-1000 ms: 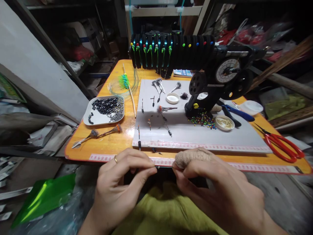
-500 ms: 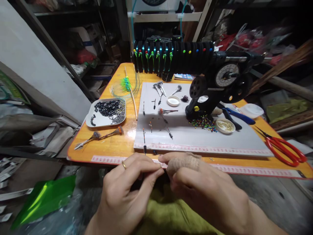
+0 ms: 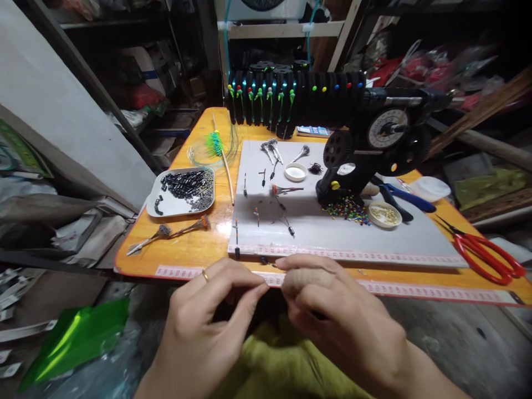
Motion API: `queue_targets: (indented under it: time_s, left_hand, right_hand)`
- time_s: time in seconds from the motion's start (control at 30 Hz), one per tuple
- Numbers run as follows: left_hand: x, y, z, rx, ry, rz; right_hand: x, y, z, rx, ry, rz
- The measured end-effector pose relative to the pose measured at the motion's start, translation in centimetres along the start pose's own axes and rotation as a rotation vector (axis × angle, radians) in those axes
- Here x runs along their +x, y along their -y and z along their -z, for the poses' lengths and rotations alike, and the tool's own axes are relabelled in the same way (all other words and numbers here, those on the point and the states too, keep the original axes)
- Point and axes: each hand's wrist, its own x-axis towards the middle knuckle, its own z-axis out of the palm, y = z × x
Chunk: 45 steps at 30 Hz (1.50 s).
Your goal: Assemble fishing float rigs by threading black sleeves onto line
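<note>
My left hand [image 3: 220,310], with a ring on one finger, is closed in a pinch at the table's front edge. Whatever lies between its thumb and index fingertips is too small to make out. Close beside it, my right hand [image 3: 332,305] has its fingers curled together, one wrapped in beige tape; their contents are hidden. Just beyond my left knuckles is a thin orange-tipped stick with a black end piece [image 3: 237,253]. A small dark piece [image 3: 265,260] sits by the board's front edge, near my right fingertips. Several similar small black-ended pieces [image 3: 290,226] lie on the grey board [image 3: 332,235].
A white tray [image 3: 152,191] of black tubes and grey bits stands left. Behind the board rises a black spool machine [image 3: 299,100]. Coloured beads [image 3: 347,210], a dish [image 3: 384,224] of gold bits and red scissors [image 3: 484,249] are right. A measuring tape [image 3: 415,289] runs along the front edge.
My left hand has shifted slightly left, widening the gap between the hands. The orange-tipped stick with the black end has moved left too. My right fingers have turned a little.
</note>
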Motion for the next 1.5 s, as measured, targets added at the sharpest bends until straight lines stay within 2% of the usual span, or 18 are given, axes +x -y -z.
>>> queue_targets:
  time_s: [0.07,0.17,0.3,0.4,0.53,0.63,0.77,0.9,1.03,1.1,1.17,1.23,1.33,1.4,1.5]
  left_hand:
    - [0.3,-0.2,-0.1,0.065,0.04,-0.046]
    - [0.7,-0.4,-0.1,0.057,0.076,-0.011]
    - [1.1,-0.6,0.1,-0.184,0.104,0.245]
    - [1.4,-0.8,0.3,-0.397,0.131,0.444]
    - [1.6,-1.0,0.4,-0.498,0.11,0.505]
    - [1.4,-0.9,0.4,-0.507,0.094,0.499]
    - [1.1,-0.7,0.3,-0.444,0.04,0.419]
    - [1.1,-0.5,0.0,-0.578,-0.009,0.427]
    - [1.0,-0.3,-0.3,-0.685,-0.039,0.458]
    - [0.9,-0.2,-0.3,-0.708,-0.035,0.459]
    - [0.9,-0.2,-0.3,-0.707,-0.015,0.447]
    - [1.0,-0.3,-0.1,-0.697,0.016,0.43]
    - [1.1,-0.3,0.0,-0.667,0.058,0.406]
    - [1.1,-0.2,0.0,-0.605,0.048,0.37]
    - [0.6,0.1,-0.4,-0.386,-0.058,0.195]
  right_hand:
    - [0.6,0.0,0.2,-0.024,0.104,0.057]
    - [1.0,-0.2,0.2,0.045,0.121,0.043]
    - [0.8,-0.4,0.0,0.164,0.038,-0.077]
    - [0.7,-0.2,-0.1,0.175,-0.031,-0.102]
    - [1.2,0.0,0.0,0.171,-0.099,-0.083]
    - [1.3,-0.1,-0.1,0.213,-0.114,-0.079]
    - [1.3,-0.1,-0.2,0.3,-0.165,-0.107]
    - [1.9,0.3,-0.3,0.276,-0.181,-0.231]
    - [2.7,1.0,-0.5,0.217,-0.145,-0.241]
    - [2.9,1.0,-0.7,0.201,-0.167,-0.215]
    - [2.8,0.8,-0.9,0.094,-0.213,-0.136]
    - [2.7,0.4,-0.9,-0.07,-0.248,0.018]
    - [2.5,0.0,-0.6,-0.212,-0.173,0.24]
    - [2.5,-0.1,-0.3,-0.19,-0.13,0.231]
    - [2.8,0.1,-0.2,-0.072,-0.159,0.05]
